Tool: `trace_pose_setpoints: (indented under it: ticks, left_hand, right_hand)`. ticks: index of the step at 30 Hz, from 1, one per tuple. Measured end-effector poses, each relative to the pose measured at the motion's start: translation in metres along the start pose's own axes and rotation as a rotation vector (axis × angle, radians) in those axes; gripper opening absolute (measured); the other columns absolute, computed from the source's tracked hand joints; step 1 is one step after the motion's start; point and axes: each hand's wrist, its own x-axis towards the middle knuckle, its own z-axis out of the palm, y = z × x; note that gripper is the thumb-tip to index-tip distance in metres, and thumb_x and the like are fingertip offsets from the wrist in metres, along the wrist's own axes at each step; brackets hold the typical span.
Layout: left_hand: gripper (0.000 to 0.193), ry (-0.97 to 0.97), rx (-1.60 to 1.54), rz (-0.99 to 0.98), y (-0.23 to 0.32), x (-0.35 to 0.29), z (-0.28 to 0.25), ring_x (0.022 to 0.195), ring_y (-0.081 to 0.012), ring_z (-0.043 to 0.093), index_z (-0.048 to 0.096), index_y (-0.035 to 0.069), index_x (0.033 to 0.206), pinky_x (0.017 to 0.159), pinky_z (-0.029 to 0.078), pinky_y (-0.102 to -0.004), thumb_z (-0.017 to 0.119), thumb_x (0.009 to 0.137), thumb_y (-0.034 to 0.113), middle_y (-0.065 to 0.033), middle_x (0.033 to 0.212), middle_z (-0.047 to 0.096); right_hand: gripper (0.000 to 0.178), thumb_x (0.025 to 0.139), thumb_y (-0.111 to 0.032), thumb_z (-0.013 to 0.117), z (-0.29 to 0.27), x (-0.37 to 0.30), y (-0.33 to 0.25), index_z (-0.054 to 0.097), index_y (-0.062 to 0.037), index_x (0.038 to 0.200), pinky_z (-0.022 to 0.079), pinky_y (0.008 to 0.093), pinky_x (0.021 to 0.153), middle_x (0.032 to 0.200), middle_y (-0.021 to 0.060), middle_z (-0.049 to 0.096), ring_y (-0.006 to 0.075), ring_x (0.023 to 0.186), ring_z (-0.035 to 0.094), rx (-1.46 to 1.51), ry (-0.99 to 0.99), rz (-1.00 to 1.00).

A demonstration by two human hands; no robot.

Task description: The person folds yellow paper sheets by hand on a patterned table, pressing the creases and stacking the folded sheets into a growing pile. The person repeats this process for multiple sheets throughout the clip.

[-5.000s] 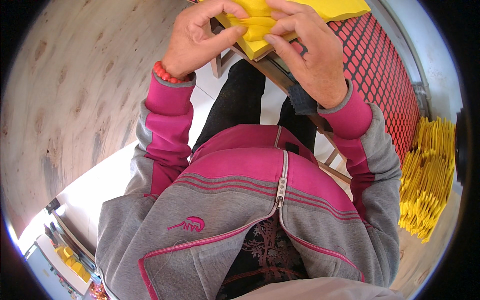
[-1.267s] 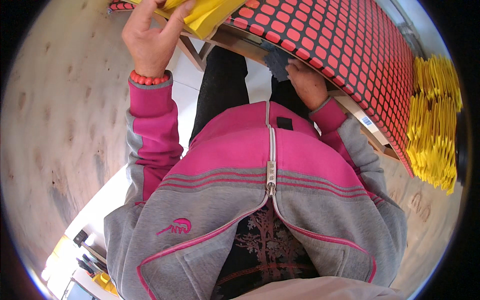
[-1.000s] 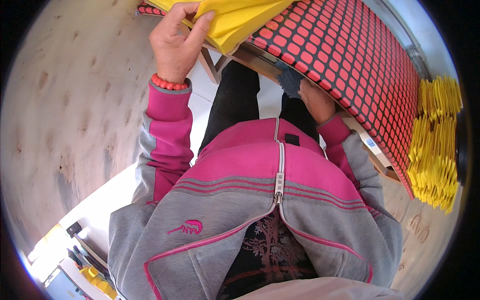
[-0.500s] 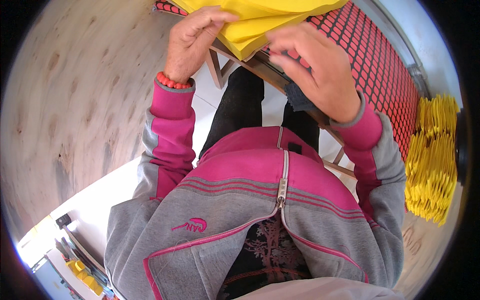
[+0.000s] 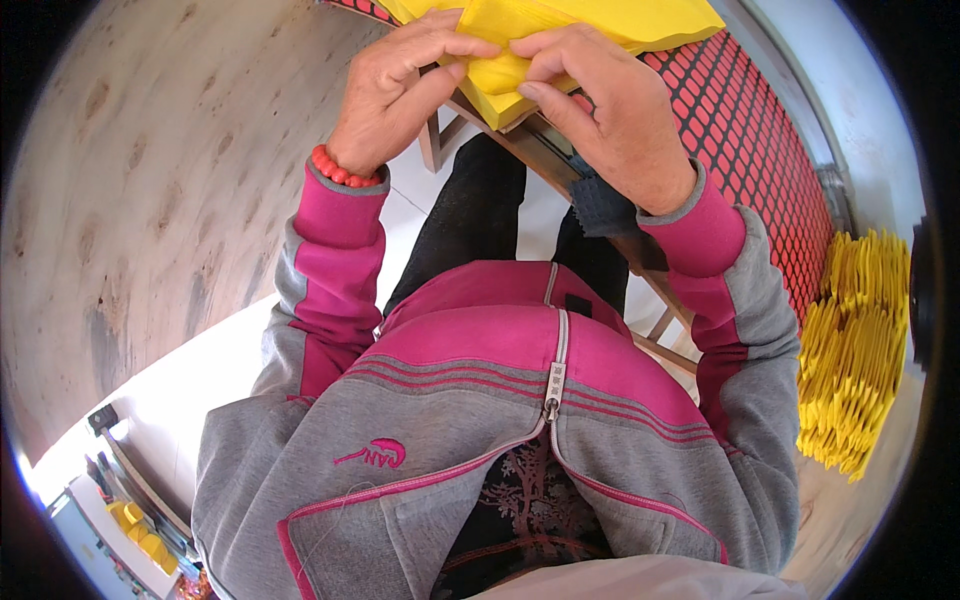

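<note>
Thin yellow sheets [image 5: 650,30], paper or cloth, lie in a stack at the far edge of the view, one corner pointing toward me over the table edge. My left hand [image 5: 390,100], with a red bead bracelet [image 5: 343,168] at its wrist, pinches the near part of the top sheet between thumb and fingers. Close beside it, my right hand [image 5: 620,120] has its thumb and fingertips closed on the same sheet. Between the two hands that sheet [image 5: 492,75] looks bent or folded. Its far part runs out of the picture.
Under the sheets is a red-and-black patterned mat [image 5: 735,120]. A dark blue cloth [image 5: 603,207] hangs at the table's near edge. Folded yellow pieces [image 5: 855,350] are piled at the right. A large wooden board [image 5: 160,190] fills the left side.
My right hand, blurred and apart from the sheet before, has come onto it and closed. Both hands now meet at the sheet's near part, which is bent up between them.
</note>
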Motion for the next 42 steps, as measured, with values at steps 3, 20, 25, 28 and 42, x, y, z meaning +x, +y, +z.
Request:
trace_pose_setpoints:
  ticks: [3, 20, 25, 28, 42]
  left_hand:
    - [0.023, 0.013, -0.076, -0.017, 0.0, 0.0, 0.0, 0.123, -0.0228, 0.06, 0.074, 0.003, 0.115, 0.112, 0.039, -0.0363, 0.062, 0.095, 0.001, -0.0101, 0.119, 0.072]
    - [0.009, 0.237, -0.07, -0.13, -0.005, -0.001, 0.016, 0.099, -0.0089, 0.063, 0.069, 0.0, 0.102, 0.091, 0.048, -0.0247, 0.072, 0.096, 0.006, 0.0001, 0.103, 0.07]
    - [0.008, 0.22, -0.127, -0.143, -0.007, -0.002, 0.015, 0.102, -0.0096, 0.063, 0.069, 0.0, 0.104, 0.094, 0.048, -0.0253, 0.07, 0.096, 0.004, -0.0005, 0.105, 0.07]
    - [0.01, 0.183, -0.114, -0.122, -0.005, -0.003, 0.009, 0.104, -0.012, 0.063, 0.069, 0.0, 0.105, 0.097, 0.047, -0.0271, 0.07, 0.095, 0.003, -0.0017, 0.106, 0.071]
    - [0.034, 0.354, 0.239, 0.073, 0.013, 0.007, 0.022, 0.078, -0.0196, 0.07, 0.072, 0.007, 0.114, 0.073, 0.055, -0.0272, 0.084, 0.083, 0.017, -0.0069, 0.101, 0.074]
  right_hand:
    - [0.012, 0.09, -0.004, 0.072, -0.003, -0.001, 0.0, 0.063, -0.0014, 0.098, 0.053, 0.0342, 0.084, 0.112, 0.0134, 0.071, 0.0296, 0.1, 0.068, 0.039, -0.072, 0.102]
    - [0.015, 0.085, -0.004, 0.073, -0.008, 0.003, -0.006, 0.064, -0.0024, 0.096, 0.055, 0.0372, 0.084, 0.119, 0.0237, 0.068, 0.0364, 0.1, 0.069, 0.036, -0.024, 0.031]
    - [0.014, 0.085, -0.004, 0.073, -0.005, 0.003, -0.006, 0.062, -0.0024, 0.094, 0.054, 0.037, 0.083, 0.12, 0.0233, 0.068, 0.0367, 0.099, 0.069, 0.087, 0.011, 0.091]
    - [0.014, 0.085, -0.004, 0.073, -0.004, 0.003, -0.006, 0.061, -0.0024, 0.093, 0.054, 0.0367, 0.082, 0.12, 0.0233, 0.068, 0.0365, 0.097, 0.069, 0.089, 0.017, 0.095]
    - [0.022, 0.088, -0.003, 0.072, -0.021, 0.009, 0.0, 0.063, 0.0029, 0.107, 0.053, 0.0347, 0.09, 0.119, 0.024, 0.067, 0.0316, 0.103, 0.069, 0.043, 0.281, -0.023]
